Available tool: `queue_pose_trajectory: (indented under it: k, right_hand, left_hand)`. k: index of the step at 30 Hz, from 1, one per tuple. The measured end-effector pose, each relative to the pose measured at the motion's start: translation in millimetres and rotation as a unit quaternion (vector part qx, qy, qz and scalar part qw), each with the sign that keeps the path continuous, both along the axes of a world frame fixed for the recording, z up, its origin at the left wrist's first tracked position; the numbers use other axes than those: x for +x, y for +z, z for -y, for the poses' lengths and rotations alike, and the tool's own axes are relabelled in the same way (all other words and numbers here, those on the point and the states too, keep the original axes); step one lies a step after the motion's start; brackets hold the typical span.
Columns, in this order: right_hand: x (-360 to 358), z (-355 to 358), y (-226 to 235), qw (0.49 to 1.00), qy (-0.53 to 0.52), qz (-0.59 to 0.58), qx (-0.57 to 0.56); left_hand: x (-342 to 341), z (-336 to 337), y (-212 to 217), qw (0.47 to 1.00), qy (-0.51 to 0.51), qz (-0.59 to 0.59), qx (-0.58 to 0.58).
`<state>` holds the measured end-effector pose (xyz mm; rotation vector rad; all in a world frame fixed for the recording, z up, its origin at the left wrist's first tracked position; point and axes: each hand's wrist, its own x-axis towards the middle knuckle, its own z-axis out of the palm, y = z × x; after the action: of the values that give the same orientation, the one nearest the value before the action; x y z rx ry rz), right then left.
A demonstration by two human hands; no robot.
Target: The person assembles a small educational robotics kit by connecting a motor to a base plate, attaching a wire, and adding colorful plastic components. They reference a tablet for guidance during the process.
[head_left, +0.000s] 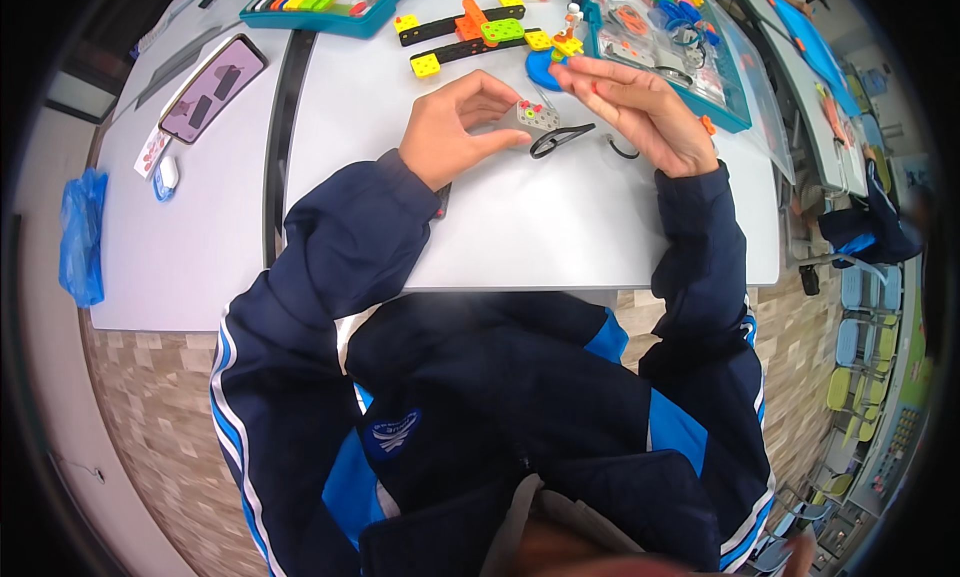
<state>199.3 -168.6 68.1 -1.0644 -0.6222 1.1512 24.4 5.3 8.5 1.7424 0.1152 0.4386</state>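
Observation:
My left hand (458, 127) is closed around a small grey building block with holes (541, 119), thumb on the near side and fingers behind. Several red pegs and a yellow-green piece stick up from the block's top. A black cable (562, 140) trails on the table beside it. To the right, my right hand (648, 117) is raised palm inward, its fingers pressed together round a small red peg (594, 87). Just beyond the right fingertips stands a small figure (572, 19) on yellow pieces, next to a blue round piece (541, 71).
Beyond my hands lies an assembly of black beams (440, 25) with yellow, orange and green blocks. Teal parts boxes (735, 115) stand at the back right and back left. A phone (214, 87) showing a picture of parts leans on the left table. A blue plastic bag (84, 237) hangs at far left.

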Motion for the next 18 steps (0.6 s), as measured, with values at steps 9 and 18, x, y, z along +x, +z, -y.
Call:
queue_pose_trajectory:
  k: [9, 18]
  right_hand:
    - [-2, -2, -6, 0.981, -0.06, 0.184, 0.002]
    - [-33, -7, -9, 0.896, -0.163, 0.412, 0.012]
  left_hand:
    - [0, -1, -2, 0.999, -0.015, 0.019, 0.03]
    - [-1, 0, -2, 0.998, -0.013, 0.036, 0.051]
